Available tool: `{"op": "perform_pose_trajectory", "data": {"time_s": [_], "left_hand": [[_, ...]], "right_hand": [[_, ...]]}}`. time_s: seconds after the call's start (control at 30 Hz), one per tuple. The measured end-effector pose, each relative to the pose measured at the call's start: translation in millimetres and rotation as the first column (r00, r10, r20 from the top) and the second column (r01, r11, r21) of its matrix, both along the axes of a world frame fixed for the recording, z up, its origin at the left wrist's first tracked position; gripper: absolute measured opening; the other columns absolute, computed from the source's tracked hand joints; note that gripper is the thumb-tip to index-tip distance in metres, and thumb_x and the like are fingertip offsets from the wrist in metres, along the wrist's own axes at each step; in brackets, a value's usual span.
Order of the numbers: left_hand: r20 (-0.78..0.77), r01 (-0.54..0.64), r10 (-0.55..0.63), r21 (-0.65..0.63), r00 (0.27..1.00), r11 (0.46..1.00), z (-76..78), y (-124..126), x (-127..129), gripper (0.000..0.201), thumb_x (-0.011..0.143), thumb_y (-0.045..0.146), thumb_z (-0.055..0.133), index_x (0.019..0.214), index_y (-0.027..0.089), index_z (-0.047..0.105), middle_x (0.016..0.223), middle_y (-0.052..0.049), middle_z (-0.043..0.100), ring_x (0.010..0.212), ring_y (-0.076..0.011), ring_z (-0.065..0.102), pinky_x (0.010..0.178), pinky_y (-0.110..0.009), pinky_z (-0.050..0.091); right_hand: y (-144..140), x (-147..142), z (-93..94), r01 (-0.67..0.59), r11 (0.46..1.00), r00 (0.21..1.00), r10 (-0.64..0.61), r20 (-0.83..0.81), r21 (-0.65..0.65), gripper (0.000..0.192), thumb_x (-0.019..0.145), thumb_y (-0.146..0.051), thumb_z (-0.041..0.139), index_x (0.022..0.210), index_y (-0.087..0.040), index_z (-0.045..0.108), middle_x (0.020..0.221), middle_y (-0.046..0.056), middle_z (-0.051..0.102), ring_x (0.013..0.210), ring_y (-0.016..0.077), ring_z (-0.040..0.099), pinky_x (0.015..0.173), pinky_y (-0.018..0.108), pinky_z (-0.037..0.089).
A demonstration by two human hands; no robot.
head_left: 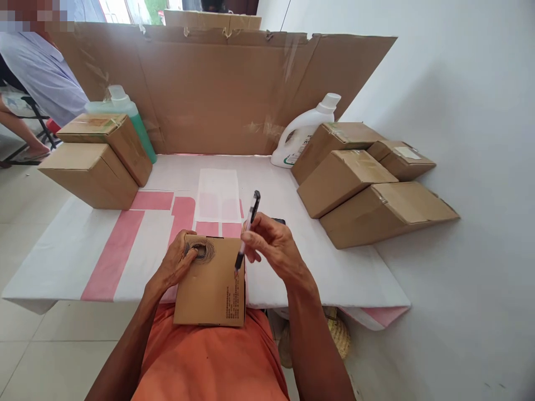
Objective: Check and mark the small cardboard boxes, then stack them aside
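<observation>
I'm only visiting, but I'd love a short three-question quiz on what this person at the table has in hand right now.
1. True or false: the right hand holds a pen with its tip at the small cardboard box.
2. Where does the left hand rest? A) on the white bottle B) on the small cardboard box, by a dark scribble C) on the green bottle
3. Fill in: the cardboard boxes stacked at the right number ____.

Key: 1 true; 2 B; 3 four.
</observation>
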State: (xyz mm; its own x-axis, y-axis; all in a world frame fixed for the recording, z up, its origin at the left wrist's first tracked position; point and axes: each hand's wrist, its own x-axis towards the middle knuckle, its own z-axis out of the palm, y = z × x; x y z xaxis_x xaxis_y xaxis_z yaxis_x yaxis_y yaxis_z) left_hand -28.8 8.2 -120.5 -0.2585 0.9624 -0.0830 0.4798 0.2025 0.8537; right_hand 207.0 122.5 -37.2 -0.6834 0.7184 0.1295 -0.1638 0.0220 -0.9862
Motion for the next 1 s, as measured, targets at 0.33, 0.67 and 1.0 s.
{"op": "perform_pose_trajectory", "data": {"time_s": [0.33, 0.67, 1.0], "left_hand": [[-0.035, 0.011, -0.009, 0.068, 0.999, 0.998, 5.9, -7.9, 1.7, 0.033, 0.095, 0.044, 0.053, 0.118, 0.021, 0.056, 0.122, -0.010, 0.064, 0.113, -0.0284, 0.065, 0.101, -0.046, 0.053], [0.094, 0.105, -0.110, 0.056, 0.989, 0.993, 3.6, -8.2, 3.6, 0.080, 0.081, 0.039, 0.079, 0.147, 0.019, 0.039, 0.149, -0.018, 0.055, 0.139, -0.0341, 0.057, 0.118, -0.051, 0.045], [0.101, 0.079, -0.090, 0.111, 0.991, 0.991, 1.8, -15.4, 3.5, 0.083, 0.080, 0.039, 0.084, 0.148, 0.021, 0.039, 0.137, -0.016, 0.064, 0.127, -0.0318, 0.065, 0.109, -0.048, 0.053]], "right_hand": [[-33.4, -16.1, 11.7, -0.098, 0.990, 0.962, 0.067, -0.266, -0.106, 0.023, 0.095, -0.042, 0.078, 0.090, -0.023, 0.066, 0.063, -0.004, 0.066, 0.049, 0.0119, 0.062, 0.045, 0.023, 0.045], [-42.8, -35.6, -49.6, 0.123, 0.912, 0.936, -0.237, -0.259, -0.391, 0.025, 0.090, -0.043, 0.068, 0.102, -0.022, 0.076, 0.089, 0.006, 0.081, 0.080, 0.0223, 0.077, 0.072, 0.035, 0.061], [-71.9, -48.7, -78.8, 0.315, 0.933, 0.946, -0.323, -0.019, -0.174, 0.019, 0.091, -0.044, 0.078, 0.095, -0.026, 0.079, 0.083, 0.002, 0.079, 0.074, 0.0211, 0.075, 0.077, 0.037, 0.063]]}}
